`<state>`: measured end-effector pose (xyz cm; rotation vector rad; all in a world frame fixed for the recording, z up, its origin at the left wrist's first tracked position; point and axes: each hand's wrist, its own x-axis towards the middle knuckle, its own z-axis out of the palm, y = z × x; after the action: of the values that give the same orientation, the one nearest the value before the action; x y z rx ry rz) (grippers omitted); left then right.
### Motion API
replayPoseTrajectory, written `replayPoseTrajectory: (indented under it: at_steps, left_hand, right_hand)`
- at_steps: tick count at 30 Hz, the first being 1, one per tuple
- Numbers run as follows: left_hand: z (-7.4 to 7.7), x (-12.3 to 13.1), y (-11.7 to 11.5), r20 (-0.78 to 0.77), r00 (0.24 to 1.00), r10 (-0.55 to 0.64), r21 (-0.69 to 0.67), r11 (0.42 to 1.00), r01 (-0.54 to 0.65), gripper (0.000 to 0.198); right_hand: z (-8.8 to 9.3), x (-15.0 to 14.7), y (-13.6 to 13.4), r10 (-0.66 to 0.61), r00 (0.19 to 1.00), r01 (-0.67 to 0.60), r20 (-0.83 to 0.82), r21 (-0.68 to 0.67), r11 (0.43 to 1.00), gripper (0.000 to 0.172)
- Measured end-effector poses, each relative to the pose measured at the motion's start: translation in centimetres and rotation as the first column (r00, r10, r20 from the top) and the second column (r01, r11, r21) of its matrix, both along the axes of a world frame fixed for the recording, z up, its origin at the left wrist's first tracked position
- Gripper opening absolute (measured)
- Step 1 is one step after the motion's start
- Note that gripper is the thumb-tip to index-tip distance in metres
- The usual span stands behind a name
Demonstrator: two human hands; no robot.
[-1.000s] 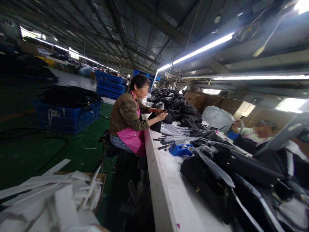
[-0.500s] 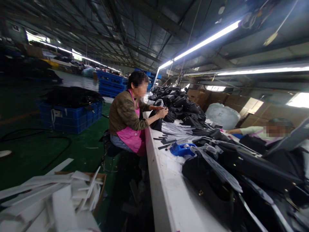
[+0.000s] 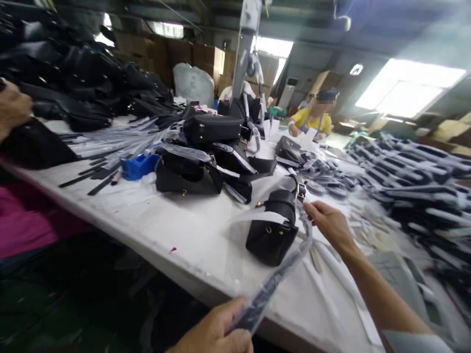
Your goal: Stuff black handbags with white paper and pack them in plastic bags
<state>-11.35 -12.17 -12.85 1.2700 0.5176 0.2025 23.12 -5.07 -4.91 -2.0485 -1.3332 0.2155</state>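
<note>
A black handbag (image 3: 274,230) with gold-coloured fittings stands on the white table in front of me. Its strap (image 3: 274,282), wrapped in clear plastic, runs from a metal buckle (image 3: 301,190) down toward me. My left hand (image 3: 221,326) is closed around the strap's near end, just off the table edge. Near the buckle, my right hand (image 3: 327,220) pinches the strap's upper part. A white strip (image 3: 267,215) sticks out across the bag's top.
More black handbags (image 3: 189,176) and a blue tape dispenser (image 3: 140,165) lie to the left on the table (image 3: 176,220). Plastic-wrapped straps (image 3: 423,171) are piled at the right. A co-worker's hand (image 3: 14,108) is at far left; another person (image 3: 312,117) sits across.
The view has swung right and down, from the aisle and the seated co-worker to the bag before me. Both my hands and the strap have come into view.
</note>
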Motion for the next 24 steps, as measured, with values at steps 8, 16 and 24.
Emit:
replayPoseTrajectory:
  at_steps: [8,16,24]
  left_hand:
    - [-0.9,-0.5,0.0,-0.041,0.998,0.044,-0.053,0.998,-0.046,0.046]
    - [-1.2,-0.5,0.9,-0.026,0.999,-0.044,0.058,0.997,0.045,0.049]
    - [-3.1,-0.5,0.8,-0.116,0.991,-0.068,0.059,0.995,0.075,0.054]
  right_hand:
    - [0.6,-0.7,-0.4,0.04,0.993,-0.055,0.113,0.132,0.99,0.031]
    - [-0.7,-1.6,0.8,0.031,0.871,0.011,-0.49,0.082,0.997,0.054]
    - [-1.8,-2.3,1.4,0.094,0.767,0.051,-0.635,0.207,0.977,0.049]
